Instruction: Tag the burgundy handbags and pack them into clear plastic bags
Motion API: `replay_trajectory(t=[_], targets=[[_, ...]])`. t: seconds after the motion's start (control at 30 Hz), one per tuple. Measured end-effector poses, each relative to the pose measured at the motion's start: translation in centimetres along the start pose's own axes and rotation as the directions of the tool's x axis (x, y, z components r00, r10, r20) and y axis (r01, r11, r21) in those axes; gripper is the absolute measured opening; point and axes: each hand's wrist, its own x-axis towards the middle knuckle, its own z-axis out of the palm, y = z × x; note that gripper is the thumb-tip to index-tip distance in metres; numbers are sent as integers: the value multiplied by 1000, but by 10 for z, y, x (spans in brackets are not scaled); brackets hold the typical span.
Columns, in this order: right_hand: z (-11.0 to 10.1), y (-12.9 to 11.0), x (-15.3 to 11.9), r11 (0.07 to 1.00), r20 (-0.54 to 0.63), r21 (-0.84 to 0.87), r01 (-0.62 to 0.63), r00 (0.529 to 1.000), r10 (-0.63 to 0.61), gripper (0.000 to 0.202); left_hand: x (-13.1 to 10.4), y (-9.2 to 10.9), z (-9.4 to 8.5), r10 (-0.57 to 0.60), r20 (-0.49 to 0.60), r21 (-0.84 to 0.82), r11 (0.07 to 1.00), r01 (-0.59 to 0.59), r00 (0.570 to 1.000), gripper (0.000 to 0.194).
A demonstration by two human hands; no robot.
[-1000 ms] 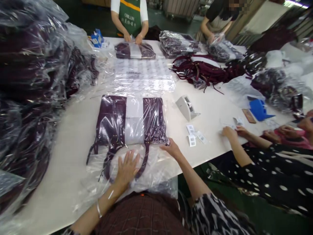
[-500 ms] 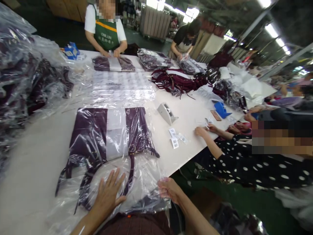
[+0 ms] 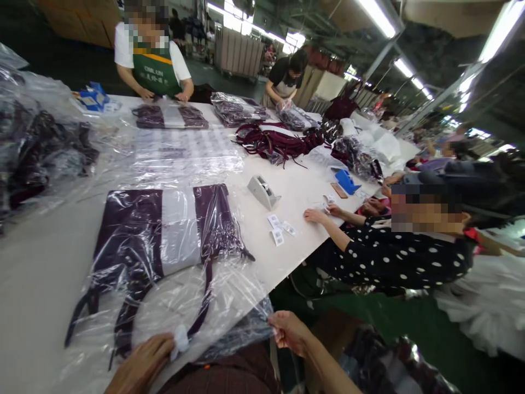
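Note:
A dark maroon bag (image 3: 130,232) with a pale grey band round its middle lies flat inside a clear plastic bag (image 3: 229,284) on the table. Its straps stretch toward me under the film. My left hand (image 3: 145,358) is at the near edge of the plastic, its fingers together at a small white crumpled piece (image 3: 180,340); part of this hand is cut off by the frame. My right hand (image 3: 289,331) pinches the right corner of the plastic bag's open end, past the table's edge.
A grey tape dispenser (image 3: 263,191) and white labels (image 3: 275,236) lie right of the bag. Stacked clear plastic bags (image 3: 180,153) lie beyond it. A person in polka dots (image 3: 402,254) handles labels at the right; two people work across the table (image 3: 45,257).
My left hand has moved toward me and left, from lying spread on the plastic to fingers together at a white piece. My right hand still holds the corner. The view has shifted right.

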Motion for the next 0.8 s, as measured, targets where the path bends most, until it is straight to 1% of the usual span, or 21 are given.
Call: replay_trajectory(t=[0.07,0.1,0.17,0.23,0.27,0.3,0.33,0.37,0.4,0.43,0.47,0.5,0.53,0.57,0.6,0.63,0.67,0.7,0.73,0.77,0.8], targets=[[-6,-9,-3,1000,-11,-15,24,1000,-24,44,8,4,-5,-63,-44,-92,994,59,997,30],[-10,-13,-5,999,-19,-26,34,999,-35,44,12,9,-11,-90,-51,-134,988,82,995,29],[-20,-20,-14,997,-39,-57,43,998,-45,43,20,24,-27,-161,-65,-192,970,146,985,30],[-29,-21,-23,993,-56,-112,33,998,-39,40,20,38,-46,-231,-77,-211,954,211,970,31],[-32,-20,-27,988,-66,-150,19,997,-29,39,17,43,-53,-240,-92,-212,953,216,966,33],[-34,-19,-31,981,-78,-196,2,997,-17,38,12,46,-58,-223,-99,-200,959,200,970,32],[-34,-18,-33,970,-90,-245,-15,996,-7,37,4,46,-60,-177,-81,-176,971,161,981,29],[-31,-19,-36,958,-100,-287,-22,995,-7,37,-5,45,-60,-140,-49,-137,982,132,989,31],[-23,-20,-39,944,-102,-329,-7,994,-28,37,-15,44,-58,-109,-11,-92,990,108,994,39],[-12,-23,-43,927,-85,-372,35,994,-72,37,-25,41,-54,-94,25,-45,994,95,995,46],[4,-28,-49,904,-37,-415,102,991,-129,35,-34,39,-50,-98,47,-1,995,98,994,50],[24,-34,-56,869,46,-458,185,982,-185,32,-39,38,-46,-113,48,30,993,112,992,49],[49,-40,-63,823,157,-498,274,962,-225,29,-42,36,-43,-132,28,36,991,131,991,44],[76,-46,-70,774,296,-524,355,928,-226,27,-41,36,-42,-153,-8,22,988,153,988,36],[105,-52,-75,727,435,-536,429,879,-198,25,-38,37,-43,-172,-48,-7,985,172,984,28],[134,-56,-78,691,560,-528,494,814,-154,24,-32,38,-46,-192,-88,-41,981,189,978,22],[163,-57,-78,651,679,-490,580,722,-131,26,-25,41,-51,-210,-122,-70,977,203,970,22],[189,-56,-75,596,788,-425,682,602,-127,28,-18,44,-58,-229,-150,-87,972,218,962,25],[212,-53,-69,522,869,-350,778,478,-129,29,-12,48,-65,-246,-178,-97,968,232,953,28],[232,-47,-60,423,918,-287,860,373,-136,32,-9,53,-73,-257,-209,-108,965,239,944,30],[247,-40,-49,283,940,-253,925,304,-155,34,-8,57,-81,-249,-242,-126,966,224,938,30]])
